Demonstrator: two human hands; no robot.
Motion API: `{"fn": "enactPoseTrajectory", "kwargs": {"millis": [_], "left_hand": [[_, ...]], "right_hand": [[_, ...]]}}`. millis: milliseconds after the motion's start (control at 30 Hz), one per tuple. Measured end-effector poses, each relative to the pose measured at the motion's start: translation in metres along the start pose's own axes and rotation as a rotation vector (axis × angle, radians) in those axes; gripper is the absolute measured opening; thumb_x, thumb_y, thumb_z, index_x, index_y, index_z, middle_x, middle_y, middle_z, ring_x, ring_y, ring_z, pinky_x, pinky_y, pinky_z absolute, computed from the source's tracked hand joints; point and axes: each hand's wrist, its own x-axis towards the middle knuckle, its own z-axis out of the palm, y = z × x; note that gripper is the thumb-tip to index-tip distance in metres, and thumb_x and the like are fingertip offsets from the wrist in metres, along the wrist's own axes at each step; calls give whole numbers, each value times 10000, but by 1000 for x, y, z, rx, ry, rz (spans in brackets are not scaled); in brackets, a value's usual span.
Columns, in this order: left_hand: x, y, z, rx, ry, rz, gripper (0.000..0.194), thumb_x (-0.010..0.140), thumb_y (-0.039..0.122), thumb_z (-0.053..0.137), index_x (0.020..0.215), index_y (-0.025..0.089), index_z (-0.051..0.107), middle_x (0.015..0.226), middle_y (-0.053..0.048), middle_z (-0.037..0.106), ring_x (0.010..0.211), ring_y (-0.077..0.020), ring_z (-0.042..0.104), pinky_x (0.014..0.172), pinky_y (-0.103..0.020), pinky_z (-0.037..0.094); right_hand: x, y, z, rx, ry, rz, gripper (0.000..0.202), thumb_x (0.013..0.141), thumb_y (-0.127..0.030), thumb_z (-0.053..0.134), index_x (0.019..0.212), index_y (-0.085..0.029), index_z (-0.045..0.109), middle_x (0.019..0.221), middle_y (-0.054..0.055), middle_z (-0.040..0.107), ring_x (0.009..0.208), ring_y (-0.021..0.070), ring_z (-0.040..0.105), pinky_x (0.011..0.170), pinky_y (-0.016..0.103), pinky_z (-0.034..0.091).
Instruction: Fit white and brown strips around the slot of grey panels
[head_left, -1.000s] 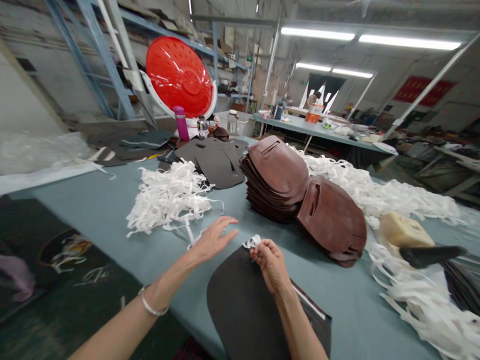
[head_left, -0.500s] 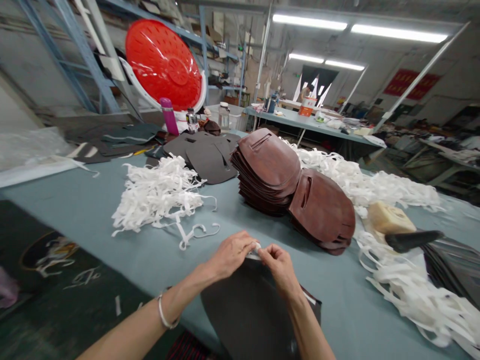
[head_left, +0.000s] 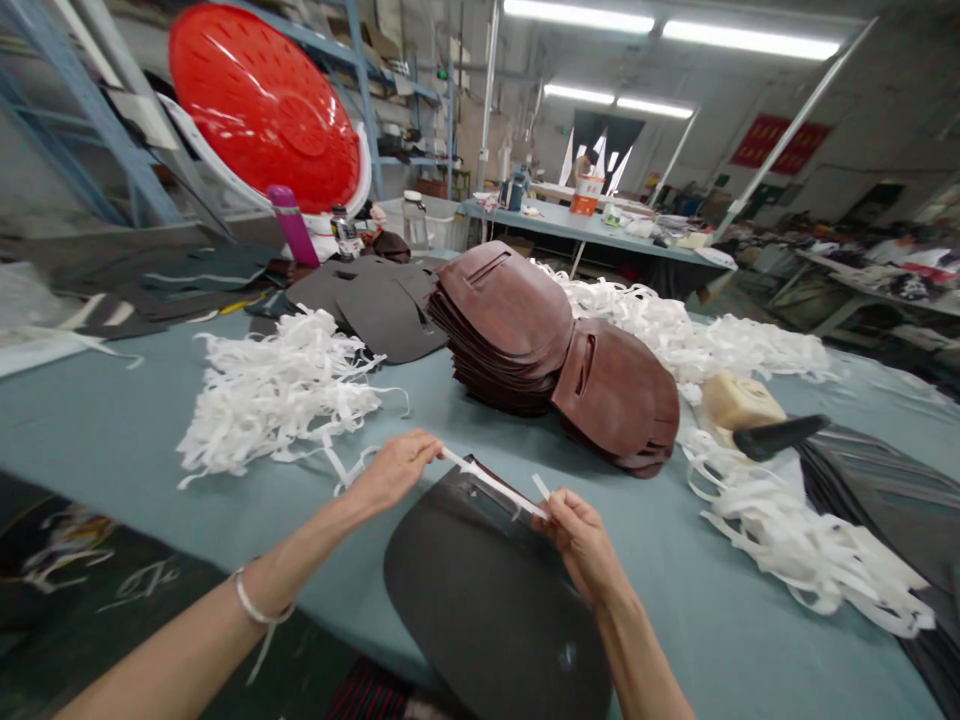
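A dark leather panel with rounded corners lies on the table in front of me. Along its far edge stretches a narrow white strip, pulled straight between my hands. My left hand pinches the strip's left end, just beyond the panel's corner. At the other end my right hand closes its fingertips on the strip, beside the panel's right edge; a short white tail sticks up there. Beyond my hands sit stacks of brown leather pieces with slots cut in them.
Heaps of white strips lie at the left and right. A pale yellow block and a black tapered object are on the right. Dark cut pieces, a purple bottle and a red basin stand farther back.
My hands have moved apart, left hand to the left and right hand slightly right. The white strip, bunched between my fingers before, is now drawn straight along the panel's edge. The view has shifted.
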Motion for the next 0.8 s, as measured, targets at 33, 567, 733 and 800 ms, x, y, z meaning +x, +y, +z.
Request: {"fn": "enactPoseTrajectory", "kwargs": {"millis": [33, 567, 733, 800], "left_hand": [[2, -4, -3, 44, 4, -20, 417, 879, 435, 331, 795, 197, 662, 861, -21, 651, 704, -155, 563, 671, -246, 427], [-17, 40, -9, 191, 247, 189, 360, 896, 364, 437, 1223, 254, 539, 1222, -54, 548, 1145, -208, 484, 1021, -362, 361], [-35, 59, 48, -387, -391, 67, 279, 868, 404, 465, 890, 182, 632, 716, 2, 601, 656, -125, 551, 616, -229, 440], [-36, 42, 53, -460, -353, -61, 282, 849, 417, 482, 788, 169, 602, 625, 25, 553, 578, -104, 510, 552, -211, 399]], "right_hand": [[0, 0, 0, 64, 27, -20, 275, 762, -389, 694, 644, -193, 542, 734, -6, 548, 725, 132, 501, 687, 267, 414], [-21, 3, 25, -275, 10, 28, 335, 813, -488, 590, 699, -201, 459, 526, -94, 288, 471, 64, 225, 460, 223, 166], [-36, 11, 28, -642, 52, 1, 359, 818, -501, 558, 644, -194, 490, 523, -73, 342, 492, 75, 280, 468, 224, 215], [-50, 8, 10, -753, 76, 5, 353, 828, -488, 548, 645, -187, 534, 541, -58, 392, 514, 83, 331, 490, 224, 260]]}}
